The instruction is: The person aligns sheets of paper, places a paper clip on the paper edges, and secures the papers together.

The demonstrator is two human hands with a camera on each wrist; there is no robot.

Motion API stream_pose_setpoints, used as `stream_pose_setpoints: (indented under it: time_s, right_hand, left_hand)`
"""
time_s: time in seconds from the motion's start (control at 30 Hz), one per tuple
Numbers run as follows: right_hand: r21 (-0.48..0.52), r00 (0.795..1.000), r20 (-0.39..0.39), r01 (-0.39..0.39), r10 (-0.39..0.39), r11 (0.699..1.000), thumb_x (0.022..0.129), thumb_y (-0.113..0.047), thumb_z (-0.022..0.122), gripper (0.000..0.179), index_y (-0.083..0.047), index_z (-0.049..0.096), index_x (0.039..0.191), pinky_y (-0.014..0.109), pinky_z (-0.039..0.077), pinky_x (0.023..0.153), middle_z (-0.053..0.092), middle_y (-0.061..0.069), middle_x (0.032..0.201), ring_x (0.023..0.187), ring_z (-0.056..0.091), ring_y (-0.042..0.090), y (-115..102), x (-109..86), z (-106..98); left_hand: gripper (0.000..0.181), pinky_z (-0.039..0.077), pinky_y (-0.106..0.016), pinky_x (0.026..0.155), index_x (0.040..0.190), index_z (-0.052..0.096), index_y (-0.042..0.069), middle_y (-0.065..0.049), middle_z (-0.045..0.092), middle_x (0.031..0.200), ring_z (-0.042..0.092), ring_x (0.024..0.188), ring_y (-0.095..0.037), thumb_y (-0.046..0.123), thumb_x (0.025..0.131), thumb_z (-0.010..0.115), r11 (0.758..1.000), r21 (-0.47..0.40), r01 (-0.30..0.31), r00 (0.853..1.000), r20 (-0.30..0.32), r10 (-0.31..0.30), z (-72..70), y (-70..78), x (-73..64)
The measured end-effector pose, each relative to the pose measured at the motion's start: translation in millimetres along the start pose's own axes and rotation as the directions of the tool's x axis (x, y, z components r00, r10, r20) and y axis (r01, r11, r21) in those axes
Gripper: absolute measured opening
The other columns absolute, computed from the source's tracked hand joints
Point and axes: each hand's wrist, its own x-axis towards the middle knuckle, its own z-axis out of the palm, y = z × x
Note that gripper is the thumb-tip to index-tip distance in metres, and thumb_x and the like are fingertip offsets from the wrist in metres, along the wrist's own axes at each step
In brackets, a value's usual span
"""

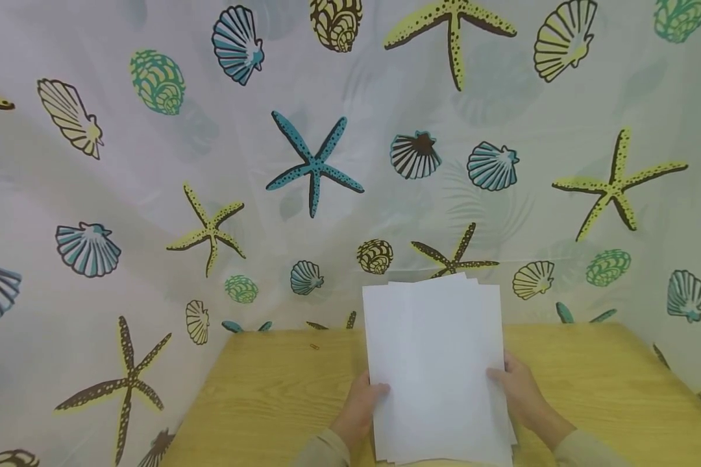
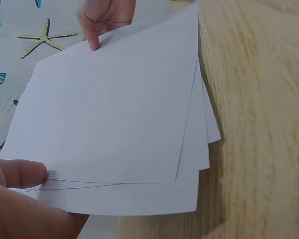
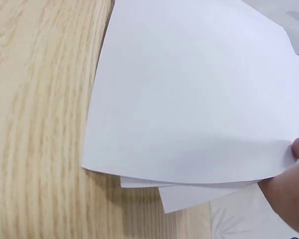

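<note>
Several white paper sheets [image 1: 438,370] are held up in a loose stack over the wooden table, their edges and corners out of line with one another. My left hand [image 1: 362,402] grips the stack's left edge, thumb on the front sheet and fingers behind. On the opposite edge, my right hand [image 1: 522,392] pinches the sheets the same way. The left wrist view shows the uneven layers of the sheets [image 2: 119,109] fanning out at one corner. In the right wrist view, lower sheets [image 3: 184,196] stick out beneath the top one.
The light wooden table [image 1: 269,383] spreads to both sides of the paper. A small paper clip [image 1: 315,346] lies near its back edge, left of the stack. Behind the table hangs a white curtain [image 1: 374,214] printed with shells and starfish.
</note>
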Motion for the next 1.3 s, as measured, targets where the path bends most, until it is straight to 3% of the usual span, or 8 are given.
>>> stream_pose_setpoints:
  time_s: [0.2, 0.67, 1.1, 1.3]
  right_hand:
    - [0.021, 1.000, -0.016, 0.002, -0.002, 1.000, 0.094, 0.004, 0.040, 0.062, 0.014, 0.003, 0.144, 0.058, 0.012, 0.109, 0.002, 0.032, 0.150, 0.137, 0.004, 0.048, 0.0, 1.9, 2.9]
    - [0.036, 1.000, -0.025, 0.000, 0.001, 0.999, 0.095, 0.004, 0.040, 0.061, 0.015, 0.004, 0.143, 0.056, 0.013, 0.110, 0.004, 0.033, 0.150, 0.137, 0.006, 0.047, -0.6, 5.8, 7.7]
    - [-0.002, 1.000, -0.025, 0.013, -0.013, 1.000, 0.096, -0.001, 0.040, 0.062, 0.013, 0.004, 0.144, 0.057, 0.013, 0.110, 0.003, 0.031, 0.151, 0.137, 0.005, 0.047, -2.2, 6.6, 7.6]
    - [-0.009, 1.000, -0.028, 0.010, -0.010, 1.000, 0.096, -0.001, 0.041, 0.060, 0.013, 0.007, 0.144, 0.057, 0.015, 0.109, 0.006, 0.032, 0.150, 0.137, 0.007, 0.047, -5.1, 4.7, 7.8]
  left_hand:
    - [0.058, 0.031, -0.060, 0.102, 0.140, 0.035, -0.006, -0.028, 0.040, 0.139, 0.037, 0.126, -0.047, -0.001, 0.085, 0.052, 1.000, -0.011, -0.010, 1.000, 0.000, 0.010, 0.4, 0.3, 1.2]
    - [0.055, 0.040, -0.054, 0.097, 0.133, 0.041, -0.011, -0.029, 0.047, 0.131, 0.045, 0.118, -0.044, -0.003, 0.080, 0.051, 0.998, -0.055, -0.030, 0.997, -0.073, 0.026, 3.0, 0.5, 1.6]
    - [0.057, 0.026, -0.059, 0.105, 0.135, 0.037, -0.013, -0.032, 0.034, 0.141, 0.030, 0.129, -0.049, -0.004, 0.080, 0.048, 0.997, -0.078, -0.027, 0.997, -0.069, 0.022, 2.8, 1.8, 7.7]
    - [0.057, 0.025, -0.059, 0.105, 0.135, 0.039, -0.011, -0.030, 0.035, 0.142, 0.029, 0.129, -0.049, -0.005, 0.079, 0.047, 0.996, -0.080, -0.032, 0.997, -0.068, 0.026, 4.0, 1.3, 7.7]
